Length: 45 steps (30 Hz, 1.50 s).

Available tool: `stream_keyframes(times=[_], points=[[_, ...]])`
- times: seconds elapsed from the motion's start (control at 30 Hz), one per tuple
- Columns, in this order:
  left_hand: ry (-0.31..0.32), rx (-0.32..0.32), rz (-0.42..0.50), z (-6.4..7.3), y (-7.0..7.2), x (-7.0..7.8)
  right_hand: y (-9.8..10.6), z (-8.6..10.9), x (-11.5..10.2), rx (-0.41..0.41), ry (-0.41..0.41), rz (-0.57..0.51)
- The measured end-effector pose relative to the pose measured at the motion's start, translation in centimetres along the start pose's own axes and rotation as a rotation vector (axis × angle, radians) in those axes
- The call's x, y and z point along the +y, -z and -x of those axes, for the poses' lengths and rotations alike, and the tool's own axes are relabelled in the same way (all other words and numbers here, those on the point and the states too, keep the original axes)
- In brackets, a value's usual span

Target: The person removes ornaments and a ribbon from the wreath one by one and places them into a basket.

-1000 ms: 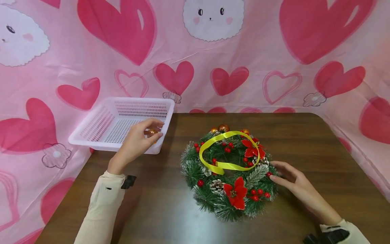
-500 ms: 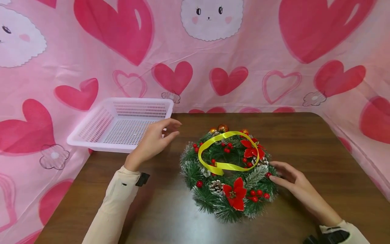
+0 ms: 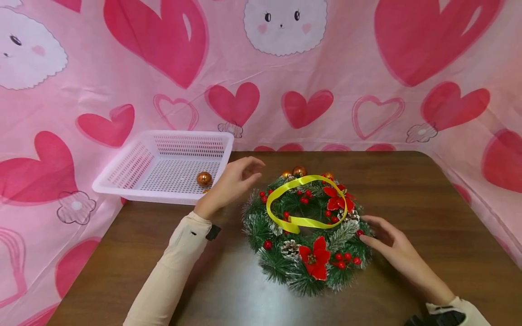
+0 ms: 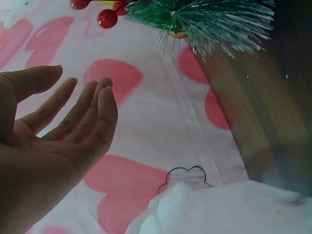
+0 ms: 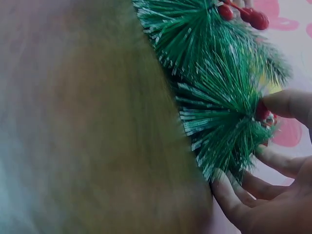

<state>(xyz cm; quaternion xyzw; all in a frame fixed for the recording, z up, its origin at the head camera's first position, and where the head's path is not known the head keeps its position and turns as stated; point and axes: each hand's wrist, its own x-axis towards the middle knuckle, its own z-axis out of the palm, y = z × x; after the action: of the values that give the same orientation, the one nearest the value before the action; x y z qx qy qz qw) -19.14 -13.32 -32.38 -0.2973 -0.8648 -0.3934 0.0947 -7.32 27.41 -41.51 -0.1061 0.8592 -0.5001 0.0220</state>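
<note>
A green Christmas wreath (image 3: 277, 262) lies on the table, dressed with red poinsettias, berries and frosted pine cones. Copper-coloured baubles (image 3: 299, 171) sit along its far edge, and a loop of yellow ribbon (image 3: 307, 222) lies across its top. My left hand (image 3: 232, 183) hovers between the basket and the wreath; the left wrist view shows its palm bare and fingers loosely bent. At the wreath's right side, my right hand (image 3: 395, 246) holds the outer edge, thumb (image 5: 285, 103) against a red berry and the other fingers along the needles.
A white plastic basket (image 3: 140, 197) stands at the back left of the wooden table (image 3: 408, 185). Inside it is a shiny copper bauble (image 3: 204, 179), with a bit of another orange thing beside the forearm. A pink heart-patterned cloth (image 3: 346, 68) hangs behind the table.
My left hand has moved right, from over the basket to near the wreath's far left, uncovering the bauble in the basket. My right hand and the wreath have stayed put.
</note>
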Motion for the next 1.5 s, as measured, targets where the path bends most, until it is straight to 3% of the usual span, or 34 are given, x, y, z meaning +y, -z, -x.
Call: stream_keyframes(times=[0.33,0.83,1.27,1.5], points=[[0.065,-0.034,0.015,-1.2,-1.5,-0.4,-0.6,0.1,-0.4,-0.001,-0.017,0.005],[0.077,-0.081,0.041,-2.4,-3.4,-2.2,-0.9,-0.2,0.3,0.013,0.134,-0.060],[0.129,-0.125,0.082,-2.5,-4.2,-3.7,-0.4,0.1,0.2,-0.006,0.092,-0.037],[0.180,-0.217,0.070,-3.0,-4.2,-4.8,-0.4,-0.3,0.4,-0.034,0.119,-0.056]])
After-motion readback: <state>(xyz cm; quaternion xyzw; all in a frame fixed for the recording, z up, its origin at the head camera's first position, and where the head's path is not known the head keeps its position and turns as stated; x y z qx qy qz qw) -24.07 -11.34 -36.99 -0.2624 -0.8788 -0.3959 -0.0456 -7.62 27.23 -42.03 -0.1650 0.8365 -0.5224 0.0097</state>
